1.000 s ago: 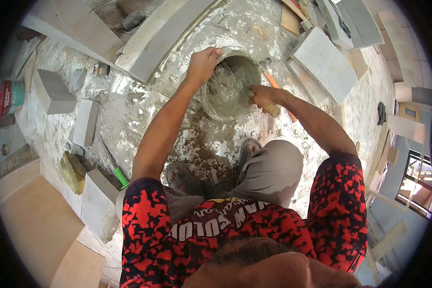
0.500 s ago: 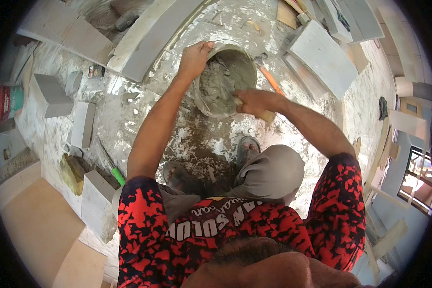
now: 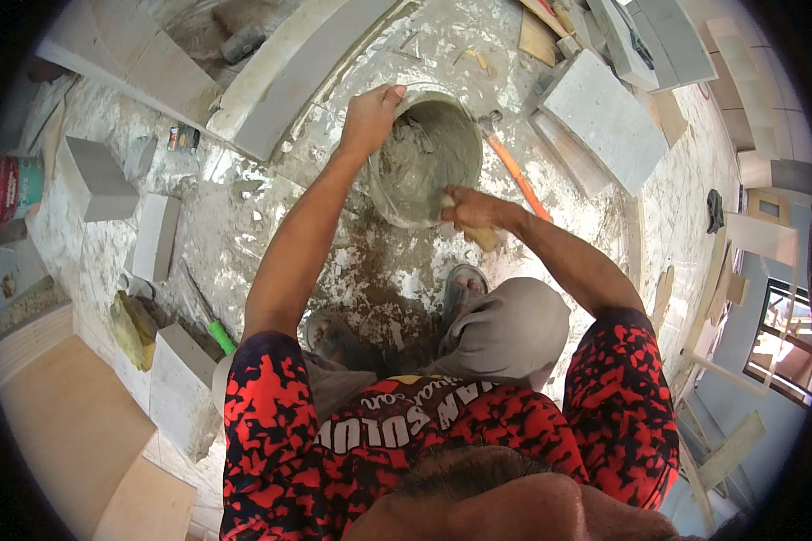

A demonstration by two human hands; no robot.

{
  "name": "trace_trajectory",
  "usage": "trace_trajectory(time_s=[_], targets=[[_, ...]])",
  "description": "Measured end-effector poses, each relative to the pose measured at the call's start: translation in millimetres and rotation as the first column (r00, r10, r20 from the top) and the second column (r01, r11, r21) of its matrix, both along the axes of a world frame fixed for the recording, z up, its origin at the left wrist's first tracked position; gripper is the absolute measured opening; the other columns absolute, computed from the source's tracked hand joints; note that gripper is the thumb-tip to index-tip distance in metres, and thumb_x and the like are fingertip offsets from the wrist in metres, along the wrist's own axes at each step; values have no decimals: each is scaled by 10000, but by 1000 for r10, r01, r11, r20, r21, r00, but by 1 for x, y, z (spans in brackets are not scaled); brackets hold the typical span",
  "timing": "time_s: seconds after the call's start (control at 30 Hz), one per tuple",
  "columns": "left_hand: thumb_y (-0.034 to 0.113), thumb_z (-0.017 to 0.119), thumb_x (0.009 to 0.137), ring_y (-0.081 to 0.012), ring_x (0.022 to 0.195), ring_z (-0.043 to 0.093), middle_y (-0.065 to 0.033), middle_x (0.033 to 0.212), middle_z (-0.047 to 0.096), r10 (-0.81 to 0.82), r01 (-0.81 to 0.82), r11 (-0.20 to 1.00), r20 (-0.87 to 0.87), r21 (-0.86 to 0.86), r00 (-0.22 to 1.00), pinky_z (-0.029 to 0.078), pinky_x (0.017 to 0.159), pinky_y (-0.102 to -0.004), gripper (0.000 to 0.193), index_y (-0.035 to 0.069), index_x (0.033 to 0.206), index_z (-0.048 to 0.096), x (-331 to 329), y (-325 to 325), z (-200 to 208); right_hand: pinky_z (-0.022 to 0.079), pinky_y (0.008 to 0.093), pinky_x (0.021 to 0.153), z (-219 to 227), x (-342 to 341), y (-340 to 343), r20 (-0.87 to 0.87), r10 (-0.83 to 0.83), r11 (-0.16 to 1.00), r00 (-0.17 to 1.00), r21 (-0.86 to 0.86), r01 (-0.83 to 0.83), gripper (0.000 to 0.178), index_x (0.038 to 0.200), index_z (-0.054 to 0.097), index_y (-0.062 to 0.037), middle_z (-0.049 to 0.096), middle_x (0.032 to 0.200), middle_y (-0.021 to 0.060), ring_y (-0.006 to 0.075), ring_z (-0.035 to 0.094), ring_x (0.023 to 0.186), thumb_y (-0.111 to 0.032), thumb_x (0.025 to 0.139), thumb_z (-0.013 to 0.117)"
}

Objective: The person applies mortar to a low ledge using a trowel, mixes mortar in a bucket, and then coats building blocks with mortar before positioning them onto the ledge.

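Observation:
A round bucket [image 3: 466, 135] stands on the floor in front of my feet, with wet grey mortar [image 3: 408, 160] inside it. My left hand [image 3: 372, 119] is closed on the bucket's far left rim, thumb on top. At the near right rim, my right hand [image 3: 476, 207] is wrapped round the wooden handle [image 3: 484, 238] of a trowel. The handle's end sticks out below the fist. The trowel's blade reaches into the bucket and cannot be made out clearly against the mortar.
A hammer with an orange handle [image 3: 518, 177] lies right of the bucket. Grey blocks [image 3: 604, 117] are stacked at the far right, and more blocks [image 3: 156, 236] stand on the left. A green-handled tool [image 3: 218, 335] and a red and green pail [image 3: 18, 191] are also at left.
My right hand has drawn back slightly toward me and the near rim, with the trowel. More of the bucket's inner right wall shows. My left hand stays on the rim.

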State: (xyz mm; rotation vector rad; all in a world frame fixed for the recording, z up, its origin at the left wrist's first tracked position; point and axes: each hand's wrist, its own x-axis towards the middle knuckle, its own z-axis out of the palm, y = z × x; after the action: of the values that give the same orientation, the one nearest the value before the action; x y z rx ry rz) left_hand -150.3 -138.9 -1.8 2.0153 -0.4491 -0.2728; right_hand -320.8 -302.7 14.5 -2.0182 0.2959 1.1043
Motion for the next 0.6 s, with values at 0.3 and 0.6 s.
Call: trace_trajectory(time_s=[0.3, 0.6], targets=[[401, 470, 939, -423, 842, 609, -257, 868, 640, 58, -58, 998, 28, 3, 998, 463, 765, -451, 459, -18, 966, 658, 0, 4, -3, 535, 455, 647, 52, 52, -13, 174, 657, 571, 733, -751, -333, 305, 1133, 483, 13, 656, 840, 233, 350, 668, 803, -142, 870, 477], [415, 457, 935, -388, 839, 623, -243, 859, 646, -48, 48, 999, 10, 8, 999, 459, 765, -413, 475, -16, 1008, 645, -10, -7, 9, 521, 410, 638, -18, 24, -19, -33, 483, 798, 875, -395, -455, 689, 1351, 269, 120, 619, 857, 253, 341, 640, 757, -148, 770, 526]])
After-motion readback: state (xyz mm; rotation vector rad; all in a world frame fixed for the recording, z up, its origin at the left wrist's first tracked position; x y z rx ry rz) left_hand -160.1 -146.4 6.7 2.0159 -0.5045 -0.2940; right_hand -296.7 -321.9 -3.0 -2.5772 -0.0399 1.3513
